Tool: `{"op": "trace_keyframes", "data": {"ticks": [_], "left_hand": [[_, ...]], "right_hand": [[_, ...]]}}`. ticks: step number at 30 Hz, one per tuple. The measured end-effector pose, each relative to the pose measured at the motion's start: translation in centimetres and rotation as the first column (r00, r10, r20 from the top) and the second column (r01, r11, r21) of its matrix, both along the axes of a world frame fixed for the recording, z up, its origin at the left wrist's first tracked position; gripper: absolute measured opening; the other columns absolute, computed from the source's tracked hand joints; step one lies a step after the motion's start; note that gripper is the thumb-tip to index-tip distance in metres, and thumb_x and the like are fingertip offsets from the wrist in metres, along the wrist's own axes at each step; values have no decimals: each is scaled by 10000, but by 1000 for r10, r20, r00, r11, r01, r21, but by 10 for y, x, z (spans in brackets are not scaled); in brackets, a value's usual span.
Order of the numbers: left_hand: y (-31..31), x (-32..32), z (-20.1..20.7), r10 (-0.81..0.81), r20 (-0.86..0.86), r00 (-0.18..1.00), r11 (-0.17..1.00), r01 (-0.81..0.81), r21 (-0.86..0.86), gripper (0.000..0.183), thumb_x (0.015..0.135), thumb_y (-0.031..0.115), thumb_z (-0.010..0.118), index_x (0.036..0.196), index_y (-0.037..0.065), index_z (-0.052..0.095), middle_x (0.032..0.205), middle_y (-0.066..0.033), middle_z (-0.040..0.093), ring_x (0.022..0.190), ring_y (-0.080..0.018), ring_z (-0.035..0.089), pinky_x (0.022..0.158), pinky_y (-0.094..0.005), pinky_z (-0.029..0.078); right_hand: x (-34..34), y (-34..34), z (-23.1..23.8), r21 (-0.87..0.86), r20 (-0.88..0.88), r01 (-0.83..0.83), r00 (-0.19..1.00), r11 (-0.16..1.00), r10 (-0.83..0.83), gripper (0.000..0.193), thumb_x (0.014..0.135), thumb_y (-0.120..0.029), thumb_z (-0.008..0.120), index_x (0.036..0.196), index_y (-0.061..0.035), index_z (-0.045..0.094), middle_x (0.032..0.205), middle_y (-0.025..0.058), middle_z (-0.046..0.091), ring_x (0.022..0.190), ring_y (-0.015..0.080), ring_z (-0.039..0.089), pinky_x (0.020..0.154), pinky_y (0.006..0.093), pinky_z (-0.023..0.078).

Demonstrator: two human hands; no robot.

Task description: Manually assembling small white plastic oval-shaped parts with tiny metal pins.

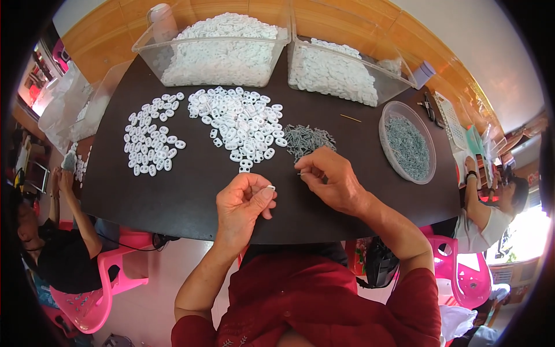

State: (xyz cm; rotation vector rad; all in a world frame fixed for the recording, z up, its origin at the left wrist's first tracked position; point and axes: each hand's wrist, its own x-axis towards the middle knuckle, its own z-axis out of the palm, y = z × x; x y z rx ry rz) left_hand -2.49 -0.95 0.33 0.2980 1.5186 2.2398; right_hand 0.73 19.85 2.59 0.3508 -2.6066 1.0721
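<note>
My left hand (245, 199) is closed in a pinch near the table's front edge, with a small white plastic piece (271, 188) between thumb and forefinger. To its right, my right hand (329, 176) hovers at the near side of a heap of grey screws (310, 140). Its fingertips are pressed together on what looks like a screw (299, 173), mostly hidden by the fingers. Ahead of my left hand lies a large heap of white two-holed oval pieces (243, 124). A looser group of similar pieces (151, 144) is spread out farther left.
Two clear bins (214, 58) (335, 72) of white pieces stand at the back. A round tub (430, 173) of screws is at the right, near pliers (429, 107). A thin brass-coloured stick (351, 118) lies between. People sit at both sides, near pink chairs (107, 283).
</note>
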Motion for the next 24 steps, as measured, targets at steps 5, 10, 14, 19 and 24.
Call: {"op": "trace_keyframes", "data": {"ticks": [5,10,14,19,24], "left_hand": [[4,2,0,-1,87,996,999,-3,51,82,891,26,604,936,-41,592,803,-119,644,604,-134,606,521,-240,508],[5,4,-3,-41,179,983,979,3,205,148,893,1,583,1019,-75,594,826,-153,658,663,-183,656,503,-277,554],[5,8,-2,0,146,989,988,-23,154,170,904,38,592,1042,-61,599,846,-131,655,697,-153,642,528,-253,542],[3,10,-6,-21,106,994,989,5,146,163,921,59,581,1034,-58,598,859,-106,644,697,-129,611,546,-245,524],[2,12,-8,-16,78,997,988,4,155,155,926,65,576,1027,-50,599,854,-90,636,692,-117,599,535,-232,508]], "right_hand": [[4,-19,14,-163,105,-49,992,985,67,144,790,54,644,908,-28,652,857,44,589,687,95,537,612,236,451],[8,-31,17,-314,204,-22,975,949,90,122,795,27,661,907,-17,648,830,22,586,699,73,519,640,219,437],[10,-38,17,-369,288,59,956,928,54,127,803,-6,672,924,-12,633,806,11,590,714,63,521,648,222,440],[8,-40,16,-337,307,70,951,939,39,130,809,-27,675,928,-14,624,793,5,595,714,63,524,649,229,447],[8,-42,16,-279,318,66,948,958,27,138,802,-36,681,925,-16,623,791,4,597,711,69,529,647,232,449]]}}
